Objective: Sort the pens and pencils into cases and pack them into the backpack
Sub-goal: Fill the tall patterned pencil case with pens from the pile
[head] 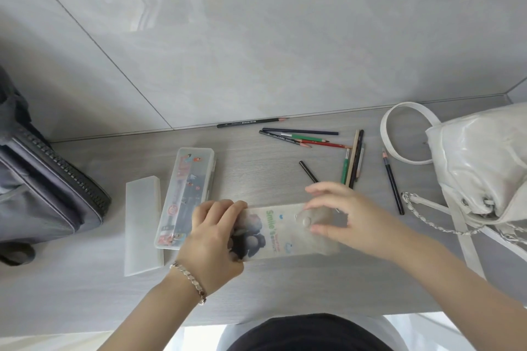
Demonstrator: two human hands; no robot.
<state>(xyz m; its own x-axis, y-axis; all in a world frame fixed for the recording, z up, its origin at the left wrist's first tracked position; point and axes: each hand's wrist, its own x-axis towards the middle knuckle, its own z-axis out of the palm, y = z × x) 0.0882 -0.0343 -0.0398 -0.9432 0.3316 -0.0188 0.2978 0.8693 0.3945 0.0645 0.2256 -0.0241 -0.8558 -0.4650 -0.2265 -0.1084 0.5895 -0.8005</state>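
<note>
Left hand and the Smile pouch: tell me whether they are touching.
Touching. The head view shows the left hand with its fingers lying over the left end of the Smile pouch, no gap visible between them.

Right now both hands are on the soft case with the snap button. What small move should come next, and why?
Probably pop the snap button and lift the flap. The left hand pins the soft case at one end, and the right hand has its fingers at the button. The case looks closed, while the pencils lie loose on the table.
</note>
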